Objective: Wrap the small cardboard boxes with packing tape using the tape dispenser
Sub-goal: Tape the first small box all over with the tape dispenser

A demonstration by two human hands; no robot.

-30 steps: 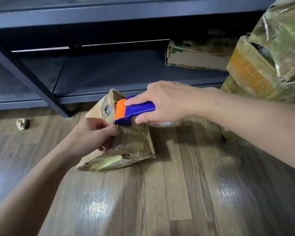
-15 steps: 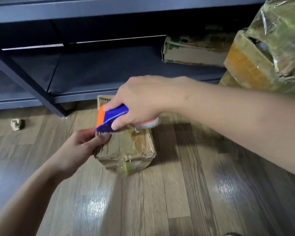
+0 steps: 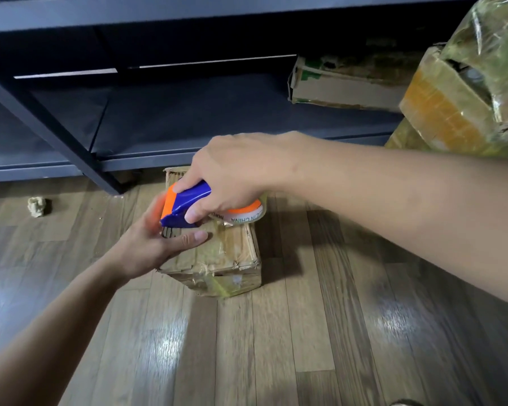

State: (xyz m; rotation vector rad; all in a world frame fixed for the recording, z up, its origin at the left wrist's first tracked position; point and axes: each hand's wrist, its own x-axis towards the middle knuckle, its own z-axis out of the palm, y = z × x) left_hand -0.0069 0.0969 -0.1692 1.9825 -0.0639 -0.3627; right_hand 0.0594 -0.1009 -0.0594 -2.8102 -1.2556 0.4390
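Box (image 3: pixel 229 253) now sits flat; left hand (image 3: pixel 150 247) holds it, dispenser (image 3: pixel 185 209) seemingly touching.

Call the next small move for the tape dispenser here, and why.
Probably press the tape dispenser onto the top of the small cardboard box and draw it toward the right edge. The right hand grips it at the top's left part, and the left hand grips the box's left side, thumb on top, so the box looks braced.
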